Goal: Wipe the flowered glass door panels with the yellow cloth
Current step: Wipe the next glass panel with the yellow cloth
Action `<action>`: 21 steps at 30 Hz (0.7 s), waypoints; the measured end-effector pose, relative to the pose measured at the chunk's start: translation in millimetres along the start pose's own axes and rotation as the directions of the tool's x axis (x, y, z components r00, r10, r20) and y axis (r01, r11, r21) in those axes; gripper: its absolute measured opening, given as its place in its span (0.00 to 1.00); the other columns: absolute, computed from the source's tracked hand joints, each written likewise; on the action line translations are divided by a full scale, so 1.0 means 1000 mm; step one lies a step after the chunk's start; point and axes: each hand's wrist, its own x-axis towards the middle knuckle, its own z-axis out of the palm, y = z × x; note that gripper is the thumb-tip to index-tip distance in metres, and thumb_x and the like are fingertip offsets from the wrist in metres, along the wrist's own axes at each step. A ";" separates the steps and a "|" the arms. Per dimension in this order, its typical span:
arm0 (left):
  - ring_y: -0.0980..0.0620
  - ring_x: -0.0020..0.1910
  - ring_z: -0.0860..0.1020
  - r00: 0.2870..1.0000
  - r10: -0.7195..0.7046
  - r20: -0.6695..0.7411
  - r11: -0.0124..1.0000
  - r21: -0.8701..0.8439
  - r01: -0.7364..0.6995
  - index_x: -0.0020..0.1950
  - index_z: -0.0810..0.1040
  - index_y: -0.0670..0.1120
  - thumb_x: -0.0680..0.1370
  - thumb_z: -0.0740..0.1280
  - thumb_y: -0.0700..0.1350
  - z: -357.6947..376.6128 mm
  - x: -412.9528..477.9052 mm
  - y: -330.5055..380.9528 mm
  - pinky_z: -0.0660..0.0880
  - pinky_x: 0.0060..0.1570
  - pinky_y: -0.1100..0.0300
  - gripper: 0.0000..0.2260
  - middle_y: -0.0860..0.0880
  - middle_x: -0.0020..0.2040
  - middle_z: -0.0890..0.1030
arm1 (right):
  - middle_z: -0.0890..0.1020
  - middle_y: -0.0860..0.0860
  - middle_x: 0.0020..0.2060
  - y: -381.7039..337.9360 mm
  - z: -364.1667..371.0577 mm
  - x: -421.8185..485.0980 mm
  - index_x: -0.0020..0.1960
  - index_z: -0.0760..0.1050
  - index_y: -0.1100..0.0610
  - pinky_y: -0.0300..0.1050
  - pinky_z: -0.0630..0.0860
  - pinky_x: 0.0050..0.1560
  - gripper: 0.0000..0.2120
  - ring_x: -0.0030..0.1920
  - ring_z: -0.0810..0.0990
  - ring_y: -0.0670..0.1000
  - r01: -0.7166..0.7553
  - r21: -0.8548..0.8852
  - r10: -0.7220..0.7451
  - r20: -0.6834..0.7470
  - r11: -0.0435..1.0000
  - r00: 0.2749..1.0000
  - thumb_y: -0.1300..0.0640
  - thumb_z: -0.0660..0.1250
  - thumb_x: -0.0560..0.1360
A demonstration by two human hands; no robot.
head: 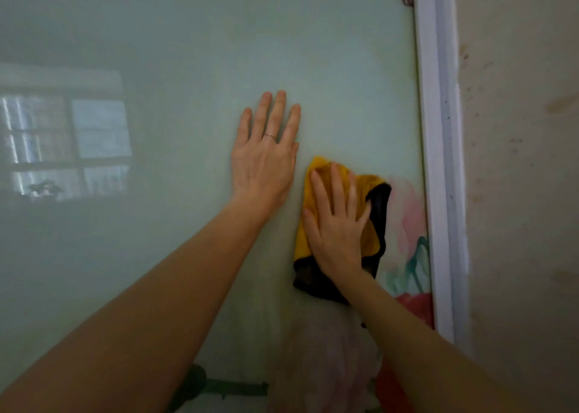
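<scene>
Hands: two, left hand (265,162) and right hand (336,221). Bare forearms: two, one per hand. Ring (270,136): one, on left hand. Yellow cloth (371,238): one, black-edged. Glass door panel (188,52): one in view, pale green. White door frame (435,162): one upright strip, right of panel. Painted flowers: at least two at panel's right edge, pink flower (412,215) and red flower (418,306); shapes near bottom too blurred to count. Window reflection (67,146): one, left, several panes. Wall (517,193): one, right.

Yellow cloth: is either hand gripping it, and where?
Neither grips it. The right hand presses the yellow cloth against the glass panel, straight fingers over its middle; the left hand lies flat on glass.
</scene>
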 end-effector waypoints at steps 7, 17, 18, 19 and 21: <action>0.41 0.77 0.65 0.998 0.057 0.007 0.998 0.005 -0.057 0.78 0.69 0.46 0.83 0.55 0.48 -0.024 -0.014 -0.048 0.57 0.74 0.41 0.22 0.40 0.78 0.66 | 0.61 0.53 0.81 -0.012 -0.004 0.027 0.81 0.57 0.45 0.80 0.60 0.66 0.27 0.80 0.59 0.61 -0.029 0.013 0.029 0.021 0.999 0.999 0.42 0.53 0.83; 0.41 0.79 0.62 0.999 0.021 0.042 0.999 0.039 -0.022 0.79 0.65 0.47 0.84 0.52 0.50 -0.045 -0.033 -0.079 0.53 0.75 0.42 0.24 0.41 0.80 0.62 | 0.58 0.51 0.82 -0.067 -0.007 -0.024 0.81 0.57 0.43 0.75 0.57 0.71 0.29 0.82 0.54 0.60 0.294 0.037 -0.295 0.046 0.955 0.954 0.42 0.57 0.82; 0.41 0.78 0.62 0.999 0.025 0.049 0.999 0.040 -0.027 0.79 0.65 0.47 0.84 0.52 0.50 -0.048 -0.035 -0.082 0.53 0.75 0.42 0.24 0.41 0.80 0.63 | 0.58 0.51 0.82 -0.066 -0.008 -0.025 0.81 0.56 0.43 0.76 0.57 0.70 0.30 0.82 0.54 0.59 0.313 0.052 -0.316 0.052 0.948 0.947 0.41 0.57 0.81; 0.41 0.78 0.62 0.998 0.027 0.053 0.999 0.041 -0.029 0.79 0.65 0.47 0.84 0.53 0.50 -0.050 -0.036 -0.087 0.53 0.75 0.42 0.24 0.41 0.80 0.63 | 0.58 0.51 0.82 -0.064 -0.009 -0.022 0.81 0.56 0.43 0.76 0.57 0.70 0.29 0.82 0.54 0.59 0.323 0.060 -0.326 0.053 0.944 0.944 0.41 0.57 0.81; 0.41 0.79 0.61 0.998 0.020 0.056 0.999 0.049 -0.022 0.80 0.65 0.47 0.84 0.53 0.50 -0.056 -0.039 -0.103 0.53 0.75 0.42 0.24 0.41 0.80 0.62 | 0.58 0.50 0.82 -0.061 -0.012 -0.012 0.81 0.57 0.42 0.75 0.57 0.70 0.29 0.82 0.54 0.58 0.315 0.085 -0.321 0.070 0.945 0.944 0.41 0.57 0.82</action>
